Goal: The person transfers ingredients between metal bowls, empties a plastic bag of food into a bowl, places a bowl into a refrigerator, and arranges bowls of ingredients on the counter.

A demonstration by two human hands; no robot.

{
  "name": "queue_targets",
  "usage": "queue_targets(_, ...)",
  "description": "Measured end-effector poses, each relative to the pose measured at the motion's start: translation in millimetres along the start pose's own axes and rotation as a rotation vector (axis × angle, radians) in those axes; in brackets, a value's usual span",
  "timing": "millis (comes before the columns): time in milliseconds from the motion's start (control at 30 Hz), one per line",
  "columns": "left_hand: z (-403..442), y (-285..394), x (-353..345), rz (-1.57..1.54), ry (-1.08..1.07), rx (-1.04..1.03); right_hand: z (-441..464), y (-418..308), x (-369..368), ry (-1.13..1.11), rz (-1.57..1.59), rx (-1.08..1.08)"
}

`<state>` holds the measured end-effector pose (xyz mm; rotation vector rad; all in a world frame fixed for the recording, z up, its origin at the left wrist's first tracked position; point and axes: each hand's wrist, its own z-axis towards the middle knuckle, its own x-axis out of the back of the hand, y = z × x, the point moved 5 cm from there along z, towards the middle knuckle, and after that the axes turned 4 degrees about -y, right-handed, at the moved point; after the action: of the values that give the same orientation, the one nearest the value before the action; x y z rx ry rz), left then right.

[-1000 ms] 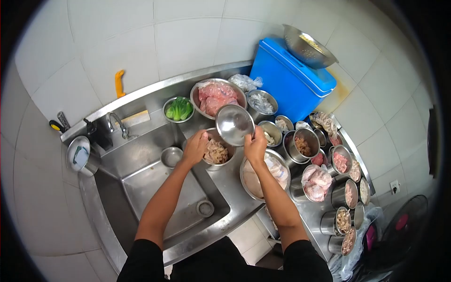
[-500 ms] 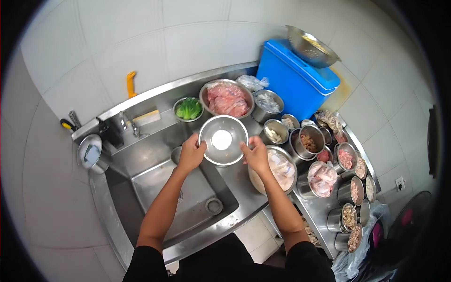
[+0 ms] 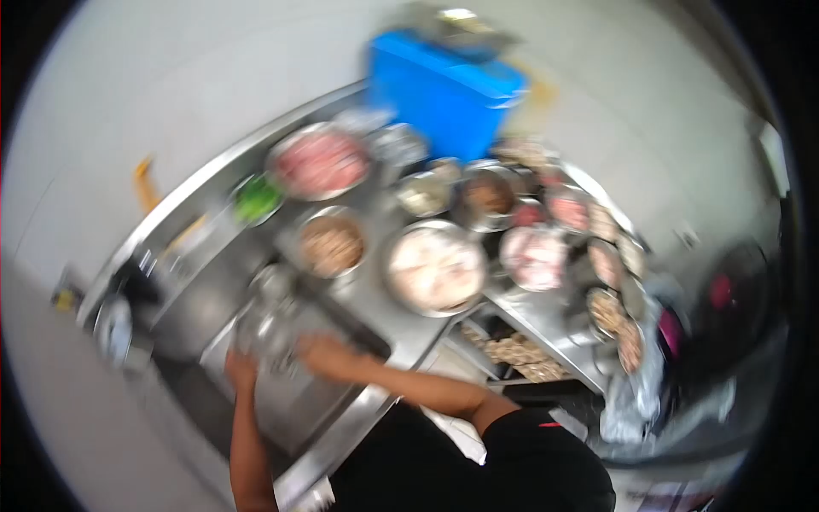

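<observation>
Bowl [image 3: 266, 328] over the sink [image 3: 294, 414], meat across the tabletop [image 3: 368, 297]

My left grip [image 3: 242, 367] and right grip [image 3: 328, 355] flank the metal bowl, one on either side. Blur smears that spot, so I cannot tell whether either is clasping the rim or has let go, and the bowl's inside is too smudged to read.

On the tabletop, just right of the sink, a round container [image 3: 331, 245] holds brownish pieces. Next to it, a wide basin [image 3: 435, 266] is full of pale, whitish ones. Farther back, a large bowl [image 3: 320, 162] carries pink meat, with bright greens in a small dish [image 3: 258, 200] at its left. To the right of the basin I see a pot of brown food [image 3: 489, 195] and a tub of pale pink meat [image 3: 533, 257]. Behind them stands a blue cooler [image 3: 439, 96], a colander [image 3: 456, 32] on its lid, something pale yellow in it.
</observation>
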<state>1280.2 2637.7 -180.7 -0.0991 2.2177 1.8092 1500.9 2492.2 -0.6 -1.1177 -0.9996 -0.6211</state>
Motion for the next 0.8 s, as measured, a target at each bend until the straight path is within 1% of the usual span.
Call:
queue_targets(33,-6.1,-14.5,9.6,0.090,0.152,0.109,-15.6,7.7,40.0,-0.005,0.274,-0.205)
queue_targets(67,-15.8,-31.6,21.0,0.115,0.282,0.216,-31.2,3.0,47.4,0.053,0.287,-0.160)
queue_targets(100,-25.2,-44.3,29.7,0.126,0.364,0.295,-48.2,-5.0,53.6,0.109,0.296,-0.113)
queue_targets(133,-29.8,-56.4,42.6,0.121,0.404,0.343,-64.5,1.5,53.3,0.118,0.316,-0.097)
queue_targets(167,-16.8,-99.1,63.2,0.028,0.351,0.391,-83.9,15.5,54.0,0.121,0.330,-0.096)
queue_targets(200,-13.0,-73.1,38.5,0.869,-0.016,0.210,-99.0,23.4,54.1,0.126,0.356,-0.123)
queue_targets(233,-16.8,-41.7,8.8,1.711,-0.100,-0.185,-113.6,30.3,57.0,0.148,0.373,-0.162)
queue_targets(267,-7.5,-28.7,4.7,1.729,-0.059,-0.153,-125.6,29.4,67.1,0.122,0.417,-0.337)
queue_targets(300,6.6,-18.0,6.7,1.353,0.133,0.022,-135.0,23.1,79.8,0.158,0.418,-0.416)
queue_targets(333,15.9,-18.4,3.1,0.958,0.286,0.171,-145.6,22.3,83.0,0.088,0.394,-0.517)
queue_targets(367,25.3,-26.3,-8.1,0.557,0.404,0.312,-147.6,23.4,87.9,0.096,0.396,-0.535)
queue_targets(400,32.7,-57.0,-12.0,0.144,0.502,0.442,-153.6,21.9,92.3,0.108,0.392,-0.507)
queue_targets(433,52.7,-56.7,-12.2,0.539,0.383,0.249,-162.4,21.7,96.5,0.123,0.382,-0.485)
queue_targets(467,81.5,-62.5,-15.4,1.184,0.120,0.103,-169.3,22.6,94.5,0.178,0.431,-0.475)
queue_targets(500,105.6,-69.5,-20.6,1.823,0.015,-0.199,-180.1,30.9,87.7,0.162,0.365,-0.385)
queue_targets(533,135.0,-84.4,-13.7,1.726,-0.004,-0.048,-189.9,37.7,79.7,0.159,0.437,-0.409)
queue_targets(567,140.2,-72.5,-23.8,1.781,-0.002,-0.108,-191.9,32.7,88.5,0.149,0.432,-0.385)
queue_targets(600,146.6,-67.5,-27.6,1.702,-0.077,-0.246,-201.3,38.6,80.3,0.132,0.436,-0.383)
queue_targets(633,179.2,-87.5,-8.7,1.272,-0.055,-0.077,-202.6,33.2,91.4,0.108,0.411,-0.354)
queue_targets(700,154.6,-50.8,-39.4,1.035,-0.157,-0.337,-211.6,27.0,119.6,0.207,0.441,-0.387)
queue_targets(733,138.8,-28.8,-54.8,0.923,-0.226,-0.454,-216.9,25.6,136.0,0.221,0.420,-0.412)
queue_targets(767,145.5,-38.3,-55.3,0.538,-0.146,-0.029,-222.1,24.4,149.0,0.224,0.407,-0.433)
queue_targets(800,145.9,-51.6,-51.8,0.108,0.094,0.309,-231.1,27.9,162.7,0.203,0.412,-0.503)
